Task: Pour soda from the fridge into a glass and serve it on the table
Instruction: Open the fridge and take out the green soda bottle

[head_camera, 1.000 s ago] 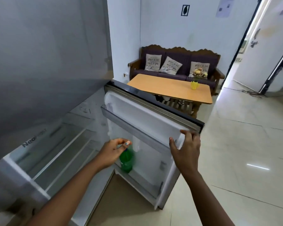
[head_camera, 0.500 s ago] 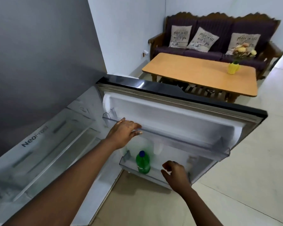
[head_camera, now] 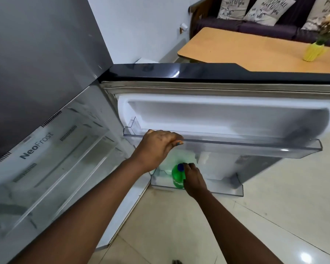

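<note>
A green soda bottle (head_camera: 176,177) with a blue cap stands upright in the lower shelf (head_camera: 224,189) of the open fridge door (head_camera: 217,113). My right hand (head_camera: 194,181) is wrapped around the bottle's right side, with the fingertips up at the cap. My left hand (head_camera: 158,145) is higher up. Its fingers are curled over the rail of the upper door shelf (head_camera: 251,145). The wooden table (head_camera: 255,48) stands beyond the door. No glass is in view.
The fridge body (head_camera: 55,168) is open at my left, with bare glass shelves inside. A yellow vase (head_camera: 312,52) with flowers sits on the table. A dark sofa (head_camera: 255,27) with cushions stands behind it. Pale tiled floor (head_camera: 274,216) spreads to the right.
My head has dropped closer to the door. My right hand has moved left from beside the bottle onto it. My left hand has stayed on the upper shelf rail.
</note>
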